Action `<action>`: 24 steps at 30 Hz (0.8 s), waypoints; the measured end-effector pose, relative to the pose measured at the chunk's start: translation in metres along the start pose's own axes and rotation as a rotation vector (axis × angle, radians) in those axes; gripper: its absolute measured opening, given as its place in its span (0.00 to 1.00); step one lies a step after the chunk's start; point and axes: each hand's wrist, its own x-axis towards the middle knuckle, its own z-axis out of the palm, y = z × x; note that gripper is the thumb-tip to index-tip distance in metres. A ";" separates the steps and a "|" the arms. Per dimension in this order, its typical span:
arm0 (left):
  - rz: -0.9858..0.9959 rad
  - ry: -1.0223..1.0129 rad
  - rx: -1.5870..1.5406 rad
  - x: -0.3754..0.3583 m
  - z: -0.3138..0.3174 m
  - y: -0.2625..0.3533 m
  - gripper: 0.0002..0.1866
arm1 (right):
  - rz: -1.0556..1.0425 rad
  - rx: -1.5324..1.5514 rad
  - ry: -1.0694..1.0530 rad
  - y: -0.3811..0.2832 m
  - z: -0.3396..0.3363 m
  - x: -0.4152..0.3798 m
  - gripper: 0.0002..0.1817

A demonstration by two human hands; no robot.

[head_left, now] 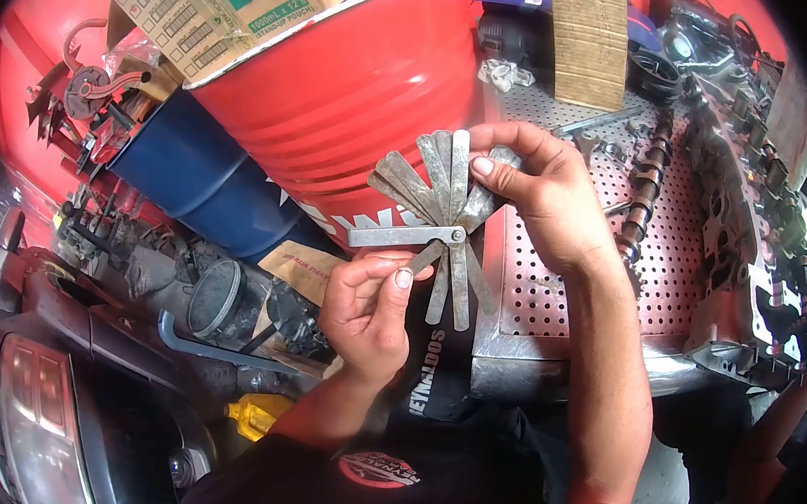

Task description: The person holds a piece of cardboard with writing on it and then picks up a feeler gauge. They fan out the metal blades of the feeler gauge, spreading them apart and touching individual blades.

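A feeler gauge [405,237] is held up in front of my chest, its worn metal blades fanned out above and below the pivot of its narrow holder. My right hand [548,193] pinches blades at the upper right of the fan between thumb and fingers. At the lower left, my left hand [369,316] grips one short-looking blade between thumb and forefinger. Several other blades stick out free between the two hands.
On a perforated metal bench [553,294] at right lie a camshaft [647,192] and a cylinder head [726,242]. A red drum [341,93] with cardboard [242,8] on top stands ahead, beside a blue drum [204,172]. A yellow bottle [258,416] sits low at left.
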 end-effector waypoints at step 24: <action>0.076 -0.248 0.778 0.036 -0.049 0.067 0.11 | -0.015 -0.231 -0.078 -0.014 -0.004 0.009 0.15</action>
